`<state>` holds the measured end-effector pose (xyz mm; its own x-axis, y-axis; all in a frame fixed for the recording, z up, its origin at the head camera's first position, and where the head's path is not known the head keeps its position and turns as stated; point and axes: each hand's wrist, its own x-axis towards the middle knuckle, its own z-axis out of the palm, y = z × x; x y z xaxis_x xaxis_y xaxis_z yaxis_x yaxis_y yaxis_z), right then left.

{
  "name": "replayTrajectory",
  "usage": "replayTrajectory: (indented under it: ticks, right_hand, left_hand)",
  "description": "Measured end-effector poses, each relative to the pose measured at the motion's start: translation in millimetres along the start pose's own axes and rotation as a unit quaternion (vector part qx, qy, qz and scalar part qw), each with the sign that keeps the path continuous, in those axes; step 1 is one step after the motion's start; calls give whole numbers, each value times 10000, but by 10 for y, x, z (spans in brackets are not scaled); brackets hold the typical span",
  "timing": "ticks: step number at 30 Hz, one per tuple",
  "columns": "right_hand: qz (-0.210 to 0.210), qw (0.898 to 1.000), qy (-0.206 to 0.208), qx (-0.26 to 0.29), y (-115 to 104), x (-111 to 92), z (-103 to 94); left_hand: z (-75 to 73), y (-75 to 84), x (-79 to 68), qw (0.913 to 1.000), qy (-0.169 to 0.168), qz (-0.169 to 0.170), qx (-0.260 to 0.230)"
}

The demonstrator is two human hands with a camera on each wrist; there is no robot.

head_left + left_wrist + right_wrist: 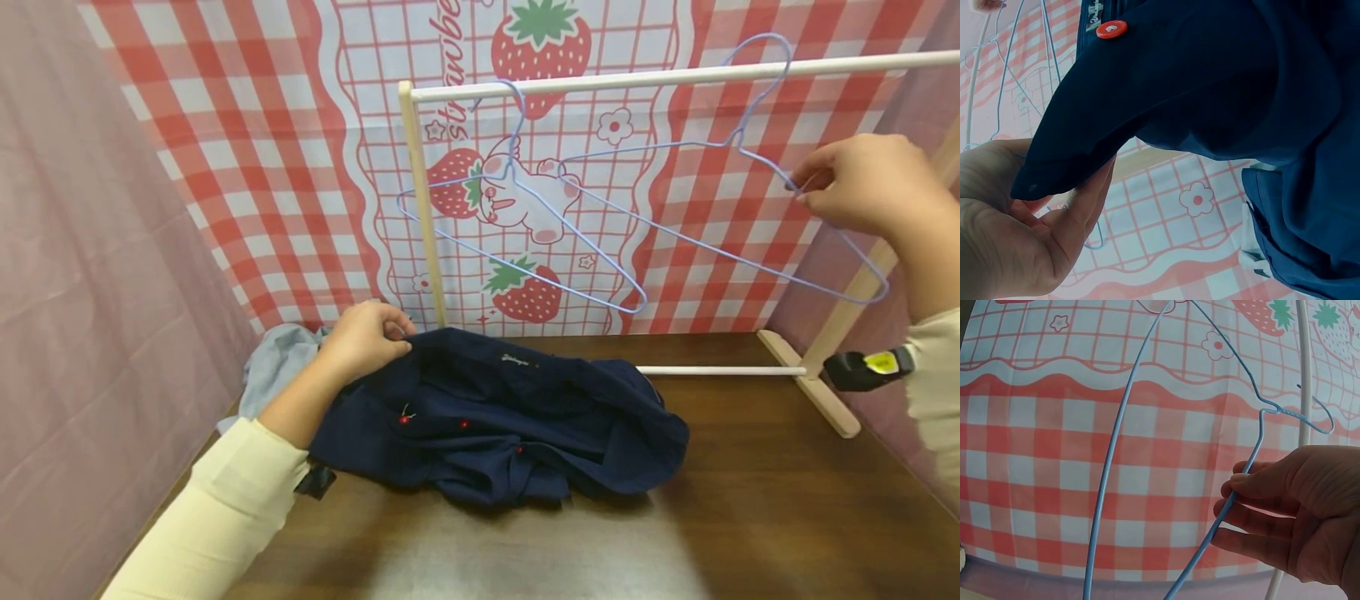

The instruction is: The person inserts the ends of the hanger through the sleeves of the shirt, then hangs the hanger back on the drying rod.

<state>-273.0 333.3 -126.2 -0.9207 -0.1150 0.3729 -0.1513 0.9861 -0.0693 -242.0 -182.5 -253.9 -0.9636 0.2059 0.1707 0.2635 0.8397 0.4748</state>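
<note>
A navy garment with red buttons [487,454] lies bunched on the wooden table, its collar-like opening facing up. My left hand [363,337] pinches its upper left edge. In the left wrist view, a dark cloth flap [1147,87] passes between the thumb and fingers of that hand [1029,231]. My right hand [870,183] pinches a blue wire hanger [741,137] by its right shoulder, while the hook sits over the white rail [600,82]. In the right wrist view, thumb and fingers [1266,544] meet on the hanger's wire [1112,456].
A second blue hanger [511,162] hangs near the rail's left end. The rack's wooden post [424,208] stands behind the garment, and a lower bar [720,371] meets the right foot [810,383]. Light blue cloth [273,367] lies at left. A strawberry-print curtain [285,167] backs the table.
</note>
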Motion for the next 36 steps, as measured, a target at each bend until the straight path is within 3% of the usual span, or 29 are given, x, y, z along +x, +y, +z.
replayTrajectory:
  ticks: [6, 13, 20, 24, 28, 36]
  right_hand:
    - [-33, 9995, 312, -107, 0, -53, -54]
    - [313, 9965, 760, 139, -33, -119, -65]
    - [145, 9930, 1031, 565, 98, -239, 32]
    - [-23, 9931, 1115, 373, 130, -359, 138]
    - [-92, 9941, 1063, 178, 139, -481, 243]
    - [147, 9987, 458, 191, 160, -735, 472]
  left_hand:
    - [20, -1, 8, 10000, 18, 61, 15]
    - [29, -1, 7, 10000, 24, 44, 75]
    - [26, 8, 7, 10000, 39, 55, 64]
    - [31, 11, 2, 10000, 51, 69, 48]
    - [37, 12, 1, 10000, 46, 27, 27]
    - [44, 26, -5, 10000, 18, -26, 5]
